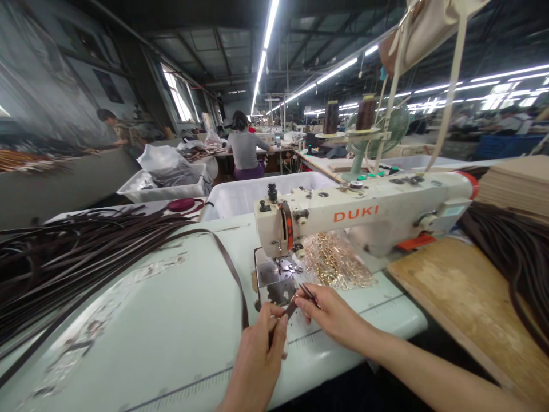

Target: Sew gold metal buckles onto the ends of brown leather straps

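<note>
1. Brown strap [235, 272]: 1 in work, runs across table [193, 320] to hands, in front of needle plate [274, 272].
2. 1 sewing machine [355, 214], 2 thread spools [331, 117] beyond, 1 bag of gold fittings [334, 260] beside.
3. Left hand [261, 355]: fingers curled, pinching strap.
4. Right hand [328, 312]: forearm in from right, fingertips gripping slim dark item [307, 292], type unclear.
</note>
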`<state>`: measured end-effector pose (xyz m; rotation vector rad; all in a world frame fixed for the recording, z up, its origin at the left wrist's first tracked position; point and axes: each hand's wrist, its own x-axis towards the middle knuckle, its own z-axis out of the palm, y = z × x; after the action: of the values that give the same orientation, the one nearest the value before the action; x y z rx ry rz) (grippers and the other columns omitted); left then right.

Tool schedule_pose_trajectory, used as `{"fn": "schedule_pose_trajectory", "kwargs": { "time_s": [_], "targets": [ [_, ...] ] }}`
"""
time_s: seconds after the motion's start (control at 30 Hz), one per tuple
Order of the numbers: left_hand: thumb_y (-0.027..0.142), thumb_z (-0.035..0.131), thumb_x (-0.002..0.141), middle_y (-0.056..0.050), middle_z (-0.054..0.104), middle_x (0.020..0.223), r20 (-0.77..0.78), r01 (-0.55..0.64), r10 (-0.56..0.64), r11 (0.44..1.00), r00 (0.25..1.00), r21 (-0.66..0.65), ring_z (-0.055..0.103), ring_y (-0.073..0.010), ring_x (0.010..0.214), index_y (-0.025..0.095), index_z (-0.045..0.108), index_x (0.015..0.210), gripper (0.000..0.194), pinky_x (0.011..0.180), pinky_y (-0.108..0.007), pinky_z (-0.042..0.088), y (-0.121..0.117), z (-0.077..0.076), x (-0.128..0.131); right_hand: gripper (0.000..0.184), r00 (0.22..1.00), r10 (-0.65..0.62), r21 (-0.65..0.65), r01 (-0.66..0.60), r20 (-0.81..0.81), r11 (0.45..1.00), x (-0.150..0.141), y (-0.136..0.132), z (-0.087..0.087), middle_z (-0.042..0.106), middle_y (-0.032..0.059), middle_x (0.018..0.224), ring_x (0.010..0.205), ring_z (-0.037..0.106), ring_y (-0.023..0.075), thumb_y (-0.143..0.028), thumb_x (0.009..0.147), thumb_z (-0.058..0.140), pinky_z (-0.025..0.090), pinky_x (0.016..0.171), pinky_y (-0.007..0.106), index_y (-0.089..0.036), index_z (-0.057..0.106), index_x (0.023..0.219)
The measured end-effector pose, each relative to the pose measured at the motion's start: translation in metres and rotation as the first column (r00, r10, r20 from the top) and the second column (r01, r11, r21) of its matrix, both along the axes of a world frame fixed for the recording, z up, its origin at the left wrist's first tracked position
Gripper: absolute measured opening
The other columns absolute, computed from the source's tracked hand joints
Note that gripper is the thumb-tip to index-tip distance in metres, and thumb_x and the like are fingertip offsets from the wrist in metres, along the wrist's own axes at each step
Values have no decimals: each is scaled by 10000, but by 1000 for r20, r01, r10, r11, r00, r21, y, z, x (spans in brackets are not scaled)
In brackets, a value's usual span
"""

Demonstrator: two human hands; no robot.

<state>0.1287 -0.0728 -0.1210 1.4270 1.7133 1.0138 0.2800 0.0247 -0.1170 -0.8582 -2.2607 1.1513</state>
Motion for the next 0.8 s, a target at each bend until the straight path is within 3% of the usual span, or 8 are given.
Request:
{"fn": "schedule_pose_trajectory", "kwargs": {
  "time_s": [0.1,0.23,0.5,0.63,0.73,0.8],
  "targets": [
    [344,304,945,14,608,673,-223,-16,24,999,975,37,599,-166,579,228,451,946,188,571,-258,419,-2,-2,1,164,999,-11,181,4,37,983,0,-10,10,563,21,845,808,531,143,-265,941,416,392,739,266,-178,540,877],
    [310,276,963,-29,681,765,-480,-32,88,992,873,124,670,-205,660,224,459,995,205,570,-280,413,-3,-12,3,201,1000,-17,202,20,-19,979,-2,-19,12,525,56,954,866,527,150,-205,938,390,425,785,279,-191,575,1016],
    [291,316,969,-6,694,833,-488,-57,174,967,855,247,679,-181,646,223,458,959,158,543,-271,449,-4,-13,5,155,980,-176,135,187,-92,973,-8,-24,7,600,29,902,860,561,154,-237,907,494,426,788,270,-202,632,967],
    [259,342,966,-20,700,843,-550,-23,224,937,805,348,679,-166,617,203,444,1008,124,552,-264,473,-2,-25,5,115,965,-249,48,254,-81,966,-11,-32,2,605,16,842,781,565,149,-274,880,542,429,720,261,-187,615,888],
    [247,335,966,-64,705,894,-549,8,233,916,802,400,692,-176,697,175,414,1066,147,593,-260,493,0,-33,4,147,971,-202,82,214,-129,974,-13,-40,-4,574,22,852,800,554,142,-271,912,489,428,730,253,-192,612,896],
    [257,307,971,-66,705,896,-525,17,175,940,833,341,689,-175,694,158,358,1188,244,593,-258,497,0,-29,2,176,978,-139,139,161,-157,977,-13,-42,-6,545,33,906,840,545,137,-240,933,439,427,760,248,-205,603,984]
  ]
}}
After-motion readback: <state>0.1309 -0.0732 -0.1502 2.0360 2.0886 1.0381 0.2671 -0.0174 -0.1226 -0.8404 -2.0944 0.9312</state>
